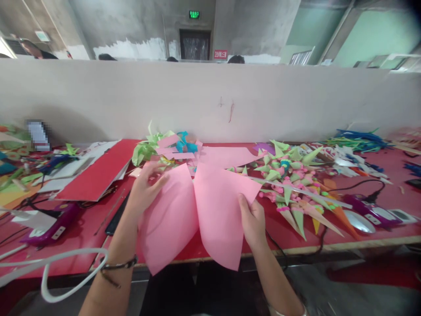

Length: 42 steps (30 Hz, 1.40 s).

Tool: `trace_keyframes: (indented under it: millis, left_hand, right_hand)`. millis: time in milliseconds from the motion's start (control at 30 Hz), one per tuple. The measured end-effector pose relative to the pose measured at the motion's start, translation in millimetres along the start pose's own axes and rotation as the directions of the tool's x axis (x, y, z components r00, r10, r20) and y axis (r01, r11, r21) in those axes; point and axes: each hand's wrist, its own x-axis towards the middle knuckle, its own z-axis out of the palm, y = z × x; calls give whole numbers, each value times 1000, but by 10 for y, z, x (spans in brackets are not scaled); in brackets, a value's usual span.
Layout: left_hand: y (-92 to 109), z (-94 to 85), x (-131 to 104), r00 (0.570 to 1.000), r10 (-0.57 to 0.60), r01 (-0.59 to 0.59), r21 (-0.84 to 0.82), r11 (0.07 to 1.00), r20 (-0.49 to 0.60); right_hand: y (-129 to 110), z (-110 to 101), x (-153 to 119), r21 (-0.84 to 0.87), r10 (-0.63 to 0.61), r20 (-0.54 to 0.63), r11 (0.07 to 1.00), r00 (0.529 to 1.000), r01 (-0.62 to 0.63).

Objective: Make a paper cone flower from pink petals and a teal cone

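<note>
Two curved pieces of pink paper spread out over the front edge of the red table. My left hand (149, 186) is at the upper left of the left pink sheet (173, 219), gripping its edge, with the thumb on the near face. The right pink sheet (220, 215) is pinched at its right edge by my right hand (251, 215), thumb in front and the other fingers behind. The sheets come close together in the middle; whether they are joined cannot be made out.
Green and pink paper cones (296, 175) are heaped at the right. Left lie a red board (98, 171) and a purple power strip (54, 226). A second power strip (373, 210) sits far right. A pale partition (164, 101) stands behind the table.
</note>
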Motion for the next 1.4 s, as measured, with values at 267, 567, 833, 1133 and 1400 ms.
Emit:
trace_keyframes:
  millis: [267, 567, 833, 1133, 1400]
  left_hand:
    - [-342, -28, -495, 791, -588, 596, -432, 676, 171]
    - [-375, -21, -520, 847, -494, 431, -290, 854, -195]
    - [-439, -51, -617, 849, -412, 368, -191, 910, -332]
    - [-402, 72, -893, 846, -510, 530, -346, 774, 154]
    - [-238, 126, -904, 812, -578, 518, -365, 774, -73]
  right_hand:
    - [42, -22, 3, -120, -93, -73, 989, 993, 84]
    - [42, -120, 53, -165, -97, -101, 983, 990, 79]
    - [65, -180, 39, 88, 133, 233, 984, 963, -158]
    - [94, -308, -123, -91, 147, 77, 986, 986, -140]
    - [94, -312, -127, -362, -174, -266, 930, 948, 69]
